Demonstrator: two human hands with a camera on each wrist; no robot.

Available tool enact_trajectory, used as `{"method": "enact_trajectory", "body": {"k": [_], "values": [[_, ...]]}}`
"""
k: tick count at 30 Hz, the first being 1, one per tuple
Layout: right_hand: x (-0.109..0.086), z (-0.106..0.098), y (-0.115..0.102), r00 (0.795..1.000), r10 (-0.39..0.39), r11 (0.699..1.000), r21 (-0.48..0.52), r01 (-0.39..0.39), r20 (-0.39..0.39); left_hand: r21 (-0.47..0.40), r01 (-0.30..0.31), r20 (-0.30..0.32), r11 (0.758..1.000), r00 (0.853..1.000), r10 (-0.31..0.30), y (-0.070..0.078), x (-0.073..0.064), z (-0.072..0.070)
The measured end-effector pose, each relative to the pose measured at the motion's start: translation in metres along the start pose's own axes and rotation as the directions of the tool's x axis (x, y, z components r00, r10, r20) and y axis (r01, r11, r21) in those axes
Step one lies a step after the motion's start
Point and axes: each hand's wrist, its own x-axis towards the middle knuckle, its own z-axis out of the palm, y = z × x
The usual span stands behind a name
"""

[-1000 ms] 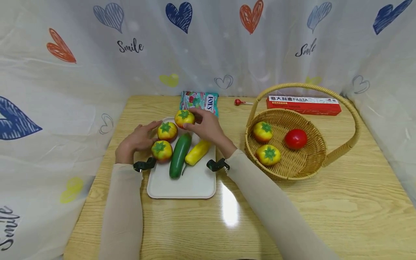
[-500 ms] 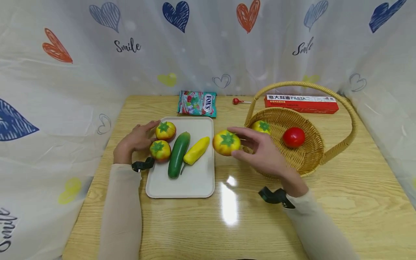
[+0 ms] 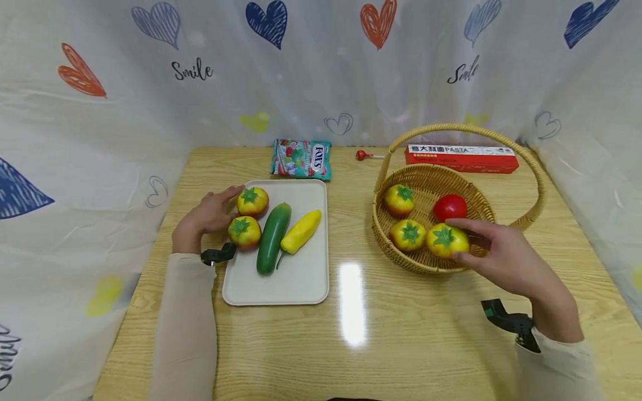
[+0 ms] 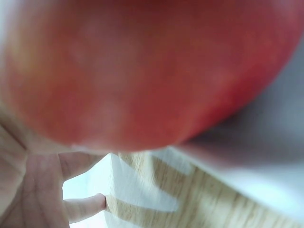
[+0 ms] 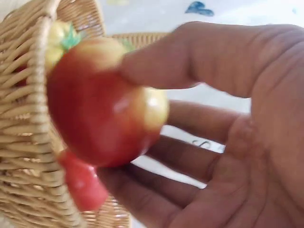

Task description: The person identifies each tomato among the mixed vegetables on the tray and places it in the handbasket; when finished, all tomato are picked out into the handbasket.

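Observation:
My right hand (image 3: 514, 259) holds a yellow-red, persimmon-like fruit (image 3: 446, 240) with a green star-shaped top, over the near side of the wicker basket (image 3: 388, 239). In the right wrist view, thumb and fingers grip this fruit (image 5: 99, 109) beside the basket's rim. Inside the basket lie two similar fruits (image 3: 407, 235) and a red tomato-like one (image 3: 450, 207). My left hand (image 3: 205, 216) rests at the left edge of the white tray (image 3: 281, 289), fingers extended beside two more such fruits (image 3: 244, 232). One fruit (image 4: 142, 76) fills most of the left wrist view.
On the tray lie a green cucumber (image 3: 273, 239) and a yellow pepper (image 3: 302, 231). Behind it is a Fox's candy bag (image 3: 302, 160). A red lollipop (image 3: 362, 155) and a red pasta box (image 3: 461, 159) lie at the back. The basket's tall handle (image 3: 456, 128) arches upward.
My right hand has carried one yellow-red fruit from the tray's back edge rightward to the basket. My left hand has stayed by the tray.

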Motion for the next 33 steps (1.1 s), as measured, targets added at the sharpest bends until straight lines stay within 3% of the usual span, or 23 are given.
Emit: {"method": "enact_trajectory", "body": {"k": [2, 7, 17, 21, 24, 28, 33], "values": [[0.002, 0.003, 0.003, 0.998, 0.011, 1.000, -0.014, -0.010, 0.055, -0.005, 0.000, 0.000, 1.000, 1.000, 0.000, -0.001, 0.000, 0.000], [0.013, 0.016, 0.004, 0.986, -0.016, 0.994, 0.107, -0.002, 0.165, -0.024, 0.013, 0.006, 1.000, 1.000, -0.013, -0.002, 0.000, 0.002], [0.046, 0.044, 0.004, 0.980, -0.053, 0.968, 0.249, 0.004, 0.191, -0.028, 0.014, 0.004, 0.999, 1.000, -0.014, -0.002, -0.001, 0.001], [0.058, 0.052, 0.004, 0.982, -0.048, 0.962, 0.275, -0.004, 0.184, -0.025, 0.010, 0.004, 1.000, 1.000, -0.010, -0.002, -0.001, 0.001], [0.061, 0.055, 0.005, 0.987, -0.039, 0.977, 0.214, 0.005, 0.156, -0.025, 0.010, 0.003, 1.000, 1.000, -0.009, -0.002, -0.001, 0.001], [0.056, 0.051, 0.005, 0.995, -0.032, 0.994, 0.111, 0.022, 0.095, -0.032, 0.009, 0.001, 0.999, 1.000, -0.009, -0.001, -0.001, 0.001], [0.048, 0.042, -0.005, 0.999, -0.024, 0.995, 0.098, 0.021, 0.032, -0.037, 0.001, -0.003, 0.999, 1.000, -0.001, -0.002, -0.001, 0.001]]}}
